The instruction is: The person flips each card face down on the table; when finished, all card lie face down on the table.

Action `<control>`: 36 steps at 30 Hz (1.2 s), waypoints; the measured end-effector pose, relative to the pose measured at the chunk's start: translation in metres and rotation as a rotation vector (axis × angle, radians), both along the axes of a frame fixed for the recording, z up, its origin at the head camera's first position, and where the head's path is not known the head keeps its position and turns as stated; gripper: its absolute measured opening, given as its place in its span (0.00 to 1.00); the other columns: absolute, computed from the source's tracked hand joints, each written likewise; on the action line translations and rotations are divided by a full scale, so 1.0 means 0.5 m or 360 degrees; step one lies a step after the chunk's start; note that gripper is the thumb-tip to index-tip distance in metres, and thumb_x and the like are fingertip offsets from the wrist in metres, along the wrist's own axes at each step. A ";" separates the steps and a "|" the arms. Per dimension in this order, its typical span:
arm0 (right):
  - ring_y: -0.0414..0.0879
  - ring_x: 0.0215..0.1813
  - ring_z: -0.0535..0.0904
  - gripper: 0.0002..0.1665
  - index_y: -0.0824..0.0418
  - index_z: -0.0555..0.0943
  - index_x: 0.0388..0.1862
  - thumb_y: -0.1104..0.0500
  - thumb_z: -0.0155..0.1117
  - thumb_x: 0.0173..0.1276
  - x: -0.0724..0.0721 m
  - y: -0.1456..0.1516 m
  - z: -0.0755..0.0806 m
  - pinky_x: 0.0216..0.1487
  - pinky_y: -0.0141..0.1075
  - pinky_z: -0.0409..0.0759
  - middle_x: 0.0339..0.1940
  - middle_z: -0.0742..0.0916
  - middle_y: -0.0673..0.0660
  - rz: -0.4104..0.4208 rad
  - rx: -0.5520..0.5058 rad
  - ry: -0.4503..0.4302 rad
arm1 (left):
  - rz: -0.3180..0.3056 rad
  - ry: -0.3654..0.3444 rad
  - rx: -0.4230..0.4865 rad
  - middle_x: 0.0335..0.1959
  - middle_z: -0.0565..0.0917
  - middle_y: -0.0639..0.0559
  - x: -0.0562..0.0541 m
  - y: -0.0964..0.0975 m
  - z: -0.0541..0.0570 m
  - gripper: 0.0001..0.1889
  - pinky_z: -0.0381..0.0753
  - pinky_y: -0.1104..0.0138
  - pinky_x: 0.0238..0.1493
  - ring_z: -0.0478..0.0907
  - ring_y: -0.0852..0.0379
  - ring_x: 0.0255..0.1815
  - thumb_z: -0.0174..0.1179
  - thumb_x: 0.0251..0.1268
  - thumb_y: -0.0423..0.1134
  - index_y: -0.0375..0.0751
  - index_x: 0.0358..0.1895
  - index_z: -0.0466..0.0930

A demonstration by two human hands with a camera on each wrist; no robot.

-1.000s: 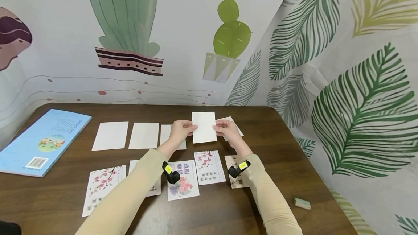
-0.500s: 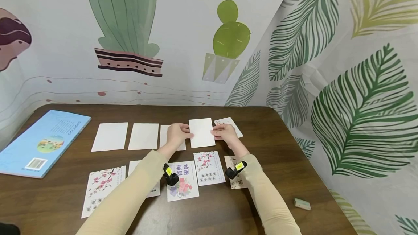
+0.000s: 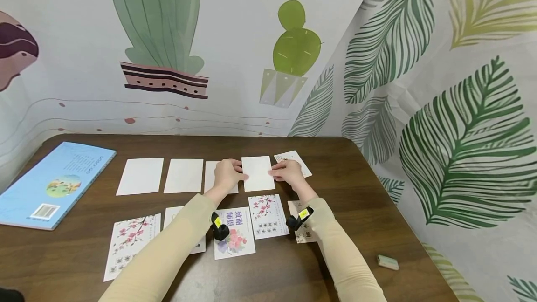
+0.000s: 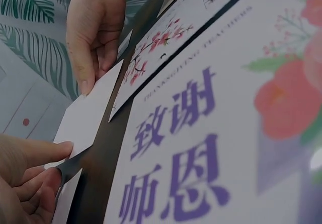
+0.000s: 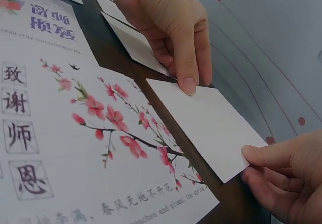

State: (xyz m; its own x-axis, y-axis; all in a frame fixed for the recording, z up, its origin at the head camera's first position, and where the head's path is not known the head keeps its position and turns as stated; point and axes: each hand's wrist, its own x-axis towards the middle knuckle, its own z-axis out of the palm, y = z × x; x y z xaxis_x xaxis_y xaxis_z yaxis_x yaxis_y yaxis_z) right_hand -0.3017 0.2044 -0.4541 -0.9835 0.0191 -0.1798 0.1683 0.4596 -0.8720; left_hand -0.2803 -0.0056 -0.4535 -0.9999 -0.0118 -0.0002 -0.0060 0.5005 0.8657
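Observation:
A blank white card (image 3: 258, 174) lies at or just over the table in the back row, between my two hands. My left hand (image 3: 228, 175) pinches its left edge, thumb on top. At the opposite edge my right hand (image 3: 290, 174) pinches it too; its thumb (image 5: 254, 155) shows on the card's corner in the right wrist view. Behind my left hand a second blank card (image 3: 210, 174) is partly covered. A card with a printed mark (image 3: 295, 157) sits partly behind my right hand. Nearer me is a plum-blossom card (image 3: 269, 216), beside a purple-lettered flower card (image 3: 236, 232).
Two more blank cards (image 3: 140, 176) lie at the back left. A light-blue book (image 3: 58, 183) rests on the table's left side. Another blossom card (image 3: 132, 241) and a beige card (image 3: 304, 234) are partly under my arms. A small eraser-like block (image 3: 388, 262) lies at right.
Both hands have lowered the white card towards the table and shifted it slightly left. The printed mark on the card behind my right hand has come into view.

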 end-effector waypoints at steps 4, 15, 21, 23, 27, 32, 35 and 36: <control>0.36 0.27 0.83 0.13 0.71 0.86 0.43 0.64 0.72 0.60 0.002 -0.001 -0.002 0.37 0.31 0.86 0.41 0.89 0.65 0.0006 0.0024 0.0018 | -0.0012 0.0020 0.0000 0.40 0.88 0.40 -0.001 0.000 -0.005 0.24 0.83 0.55 0.49 0.83 0.44 0.43 0.75 0.49 0.32 0.31 0.52 0.82; 0.37 0.29 0.84 0.13 0.71 0.86 0.42 0.64 0.72 0.61 0.002 -0.004 -0.003 0.38 0.31 0.86 0.41 0.88 0.65 -0.0008 0.0024 -0.0012 | -0.0019 0.0057 -0.0025 0.40 0.88 0.41 0.000 0.002 -0.011 0.23 0.83 0.56 0.50 0.84 0.45 0.44 0.75 0.47 0.29 0.30 0.51 0.82; 0.36 0.27 0.83 0.12 0.71 0.86 0.41 0.64 0.72 0.60 0.005 -0.004 -0.003 0.37 0.31 0.86 0.40 0.88 0.65 -0.0005 0.0003 -0.0021 | -0.0027 0.0066 -0.0029 0.40 0.88 0.40 0.002 0.000 -0.010 0.23 0.83 0.55 0.50 0.84 0.44 0.43 0.74 0.47 0.29 0.29 0.51 0.82; 0.36 0.26 0.82 0.12 0.71 0.86 0.41 0.65 0.72 0.59 0.005 -0.005 -0.003 0.37 0.31 0.86 0.40 0.88 0.65 -0.0001 -0.0012 -0.0025 | -0.0030 0.0070 -0.0039 0.40 0.88 0.40 0.001 -0.001 -0.009 0.23 0.83 0.55 0.50 0.84 0.44 0.43 0.74 0.48 0.29 0.29 0.51 0.82; 0.36 0.25 0.82 0.12 0.73 0.86 0.40 0.66 0.73 0.59 0.006 -0.005 -0.002 0.36 0.31 0.86 0.36 0.89 0.64 0.0007 -0.0031 -0.0019 | -0.0045 0.0081 -0.0044 0.40 0.88 0.40 0.000 0.000 -0.008 0.23 0.83 0.55 0.50 0.84 0.44 0.44 0.74 0.48 0.29 0.29 0.51 0.82; 0.36 0.25 0.82 0.13 0.72 0.85 0.41 0.65 0.73 0.59 0.008 0.006 0.006 0.35 0.31 0.86 0.31 0.89 0.59 0.0054 -0.0045 0.0034 | -0.0062 0.0120 -0.0030 0.39 0.88 0.41 0.000 0.009 0.000 0.23 0.83 0.56 0.49 0.85 0.46 0.42 0.73 0.49 0.28 0.30 0.51 0.82; 0.37 0.25 0.82 0.14 0.72 0.84 0.42 0.65 0.72 0.60 0.009 0.021 0.018 0.35 0.31 0.86 0.30 0.89 0.59 0.0083 -0.0057 0.0113 | -0.0080 0.0142 0.0022 0.39 0.88 0.41 -0.001 0.021 0.010 0.22 0.83 0.56 0.47 0.85 0.46 0.41 0.72 0.51 0.29 0.32 0.52 0.82; 0.37 0.26 0.83 0.14 0.72 0.84 0.42 0.64 0.72 0.60 0.009 0.028 0.022 0.35 0.31 0.86 0.31 0.89 0.59 0.0083 -0.0061 0.0144 | -0.0090 0.0140 0.0049 0.39 0.88 0.42 -0.002 0.027 0.014 0.22 0.84 0.56 0.47 0.85 0.47 0.41 0.72 0.51 0.30 0.32 0.52 0.82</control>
State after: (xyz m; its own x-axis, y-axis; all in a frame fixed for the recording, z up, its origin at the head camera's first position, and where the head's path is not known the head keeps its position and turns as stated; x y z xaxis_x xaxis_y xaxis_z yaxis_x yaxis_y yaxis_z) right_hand -0.2970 0.2182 -0.4432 -0.9952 -0.0379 -0.0897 0.0647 0.4315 -0.8998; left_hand -0.2811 0.0079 -0.4467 -0.9952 0.0430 0.0883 0.0981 0.4710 0.8767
